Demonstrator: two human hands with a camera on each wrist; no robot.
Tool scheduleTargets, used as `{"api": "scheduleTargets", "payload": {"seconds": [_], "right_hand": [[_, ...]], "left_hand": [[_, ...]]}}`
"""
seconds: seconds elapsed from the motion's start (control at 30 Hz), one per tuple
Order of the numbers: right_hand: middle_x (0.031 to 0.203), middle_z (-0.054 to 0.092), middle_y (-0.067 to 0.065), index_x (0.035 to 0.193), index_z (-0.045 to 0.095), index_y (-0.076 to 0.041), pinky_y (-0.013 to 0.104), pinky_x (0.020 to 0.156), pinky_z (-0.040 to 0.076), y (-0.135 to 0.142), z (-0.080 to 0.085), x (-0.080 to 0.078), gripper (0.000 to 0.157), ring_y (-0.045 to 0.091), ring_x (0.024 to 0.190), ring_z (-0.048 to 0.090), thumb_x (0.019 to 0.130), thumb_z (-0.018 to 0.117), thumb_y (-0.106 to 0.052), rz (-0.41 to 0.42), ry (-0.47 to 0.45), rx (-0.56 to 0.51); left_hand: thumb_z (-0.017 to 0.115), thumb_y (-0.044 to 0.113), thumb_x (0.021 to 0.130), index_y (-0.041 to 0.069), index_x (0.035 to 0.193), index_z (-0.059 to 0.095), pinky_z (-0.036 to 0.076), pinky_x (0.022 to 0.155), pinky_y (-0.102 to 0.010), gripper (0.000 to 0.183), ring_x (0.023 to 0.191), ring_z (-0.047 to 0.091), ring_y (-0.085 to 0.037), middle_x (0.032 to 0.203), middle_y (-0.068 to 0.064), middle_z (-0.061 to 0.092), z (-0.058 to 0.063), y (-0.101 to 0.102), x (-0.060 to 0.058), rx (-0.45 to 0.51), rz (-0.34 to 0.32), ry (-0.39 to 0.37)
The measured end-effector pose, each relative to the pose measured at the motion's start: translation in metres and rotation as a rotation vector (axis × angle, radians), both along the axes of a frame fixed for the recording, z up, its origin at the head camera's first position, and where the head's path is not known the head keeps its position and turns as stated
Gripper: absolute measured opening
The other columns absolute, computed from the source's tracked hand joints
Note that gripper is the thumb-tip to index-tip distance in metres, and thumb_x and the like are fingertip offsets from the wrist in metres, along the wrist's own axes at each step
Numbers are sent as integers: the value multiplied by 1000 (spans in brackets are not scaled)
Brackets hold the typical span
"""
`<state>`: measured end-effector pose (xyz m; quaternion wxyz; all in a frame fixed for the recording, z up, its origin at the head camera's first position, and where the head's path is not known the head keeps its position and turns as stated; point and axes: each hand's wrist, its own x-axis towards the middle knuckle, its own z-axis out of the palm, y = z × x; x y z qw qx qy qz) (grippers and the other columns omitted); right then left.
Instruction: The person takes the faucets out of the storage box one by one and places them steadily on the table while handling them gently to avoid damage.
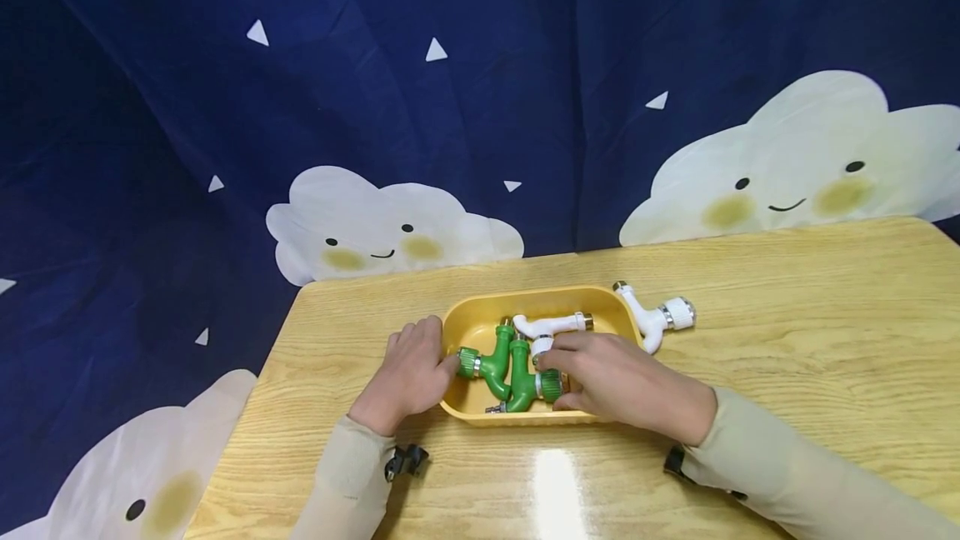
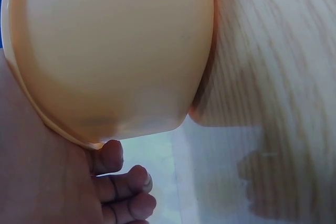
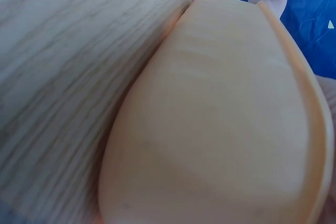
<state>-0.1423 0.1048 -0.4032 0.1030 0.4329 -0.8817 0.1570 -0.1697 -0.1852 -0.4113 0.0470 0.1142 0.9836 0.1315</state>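
A yellow plastic basin (image 1: 517,418) holds two green taps (image 1: 498,361) (image 1: 520,373) and a white tap (image 1: 551,325). My left hand (image 1: 408,373) grips the basin's left end, its thumb over the rim beside a green knob. In the left wrist view, curled fingers (image 2: 128,182) show outside the basin wall (image 2: 115,51). My right hand (image 1: 611,377) reaches over the near right rim, fingertips by the white tap and thumb by the other green knob. I cannot tell whether it grips a tap. The right wrist view shows mostly the basin's outer wall (image 3: 210,103).
Another white tap (image 1: 656,319) lies outside the basin at its right end, its spout end close against the rim. The wooden table (image 1: 810,340) backs onto a dark blue curtain (image 1: 480,107) with clouds and small white triangles.
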Motion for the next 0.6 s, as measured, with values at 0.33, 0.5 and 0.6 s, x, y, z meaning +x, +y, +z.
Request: {"api": "scheduleTargets", "payload": {"seconds": [0.33,0.5,0.6], "right_hand": [[97,70,-5,106,77,-14,29,76,58,-1,1,-4,34,7,86,65,77,90,-24,13,-64,2],[93,68,-6,103,76,-15,28,73,57,-4,2,-6,31,5,82,62,76,91,-23,14,-81,33],[90,67,-6,101,76,-15,26,71,56,-5,2,-6,30,4,80,60,76,91,-23,17,-80,46]], "left_hand": [[54,30,95,12,93,45,29,80,-36,19,81,40,-24,85,-5,45,3,-1,-1,-11,-12,6],[54,28,95,12,93,45,29,79,-36,19,81,40,-24,85,-6,44,1,-1,-1,-7,-11,6],[54,28,95,12,92,45,29,79,-36,19,81,40,-24,85,-5,44,0,0,-1,1,-13,6]]}}
